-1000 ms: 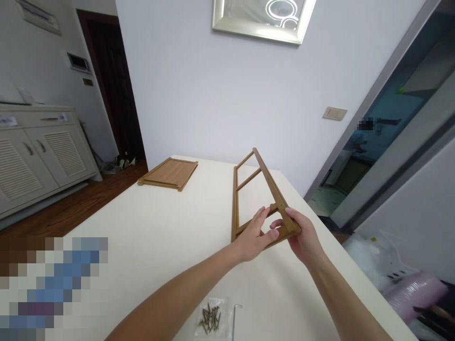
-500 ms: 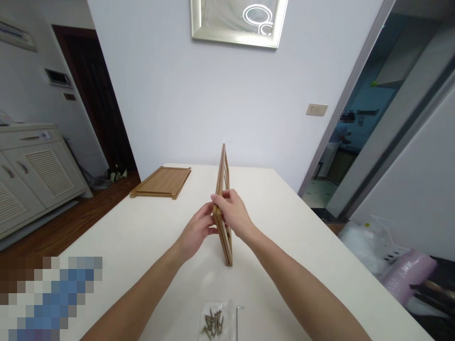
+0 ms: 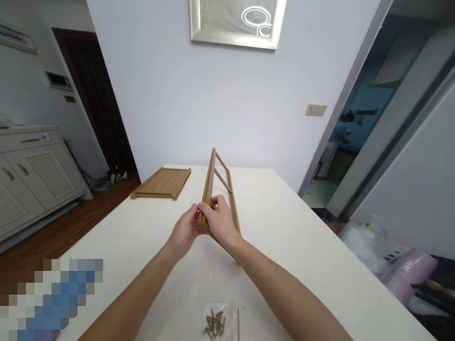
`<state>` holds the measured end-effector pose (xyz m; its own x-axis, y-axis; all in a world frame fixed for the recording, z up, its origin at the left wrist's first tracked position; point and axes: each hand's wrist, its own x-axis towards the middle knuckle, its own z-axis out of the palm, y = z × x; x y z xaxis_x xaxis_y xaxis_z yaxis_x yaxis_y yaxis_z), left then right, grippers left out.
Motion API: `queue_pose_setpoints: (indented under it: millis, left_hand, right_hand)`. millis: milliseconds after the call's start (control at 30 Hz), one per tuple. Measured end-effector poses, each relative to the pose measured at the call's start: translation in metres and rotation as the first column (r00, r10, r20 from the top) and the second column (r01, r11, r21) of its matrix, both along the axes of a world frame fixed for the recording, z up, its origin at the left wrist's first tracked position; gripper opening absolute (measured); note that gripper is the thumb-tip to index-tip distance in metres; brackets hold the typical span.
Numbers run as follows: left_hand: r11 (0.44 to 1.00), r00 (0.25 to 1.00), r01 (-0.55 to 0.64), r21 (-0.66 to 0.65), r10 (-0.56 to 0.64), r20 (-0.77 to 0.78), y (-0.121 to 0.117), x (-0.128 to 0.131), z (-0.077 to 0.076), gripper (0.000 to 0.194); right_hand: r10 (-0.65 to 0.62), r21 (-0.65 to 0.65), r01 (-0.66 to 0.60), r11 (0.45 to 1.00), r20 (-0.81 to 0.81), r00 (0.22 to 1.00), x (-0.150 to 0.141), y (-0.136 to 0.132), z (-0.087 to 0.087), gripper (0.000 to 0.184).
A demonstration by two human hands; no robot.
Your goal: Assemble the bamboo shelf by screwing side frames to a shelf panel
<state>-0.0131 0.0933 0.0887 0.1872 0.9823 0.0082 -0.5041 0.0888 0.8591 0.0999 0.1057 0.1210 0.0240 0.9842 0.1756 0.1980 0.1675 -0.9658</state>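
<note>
A brown wooden frame with a crossbar stands tilted on the table, leaning left at the top. My right hand reaches through its opening and is closed around the upper rail near the close corner. On the outer left side, my left hand grips the same corner, its fingers partly hidden behind the wood. In front of the frame lie a clear plastic bag of screws and an L-shaped hex key.
Flat wooden panels lie stacked at the back left of the white table. Behind the table rises a wall with a framed mirror-like picture. Plastic-wrapped items sit beyond the right edge.
The frame's upper rail has swung left and down, so its opening and crossbar now show. Both hands have moved left with it, still gripping.
</note>
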Motion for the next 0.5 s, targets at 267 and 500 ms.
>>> queue_pose_setpoints:
  millis: [267, 500]
  left_hand:
    - [0.994, 0.994, -0.038, 0.103, 0.048, -0.094, -0.002, -0.001, 0.006, 0.040]
    - [0.994, 0.982, -0.047, 0.097, 0.063, -0.176, -0.005, -0.011, 0.022, 0.033]
  right_hand:
    - [-0.034, -0.003, 0.034, 0.999, -0.030, 0.999, 0.002, -0.003, 0.002, 0.033]
    - [-0.051, -0.018, 0.049, 0.999, -0.185, 0.981, 0.011, -0.006, 0.015, 0.028]
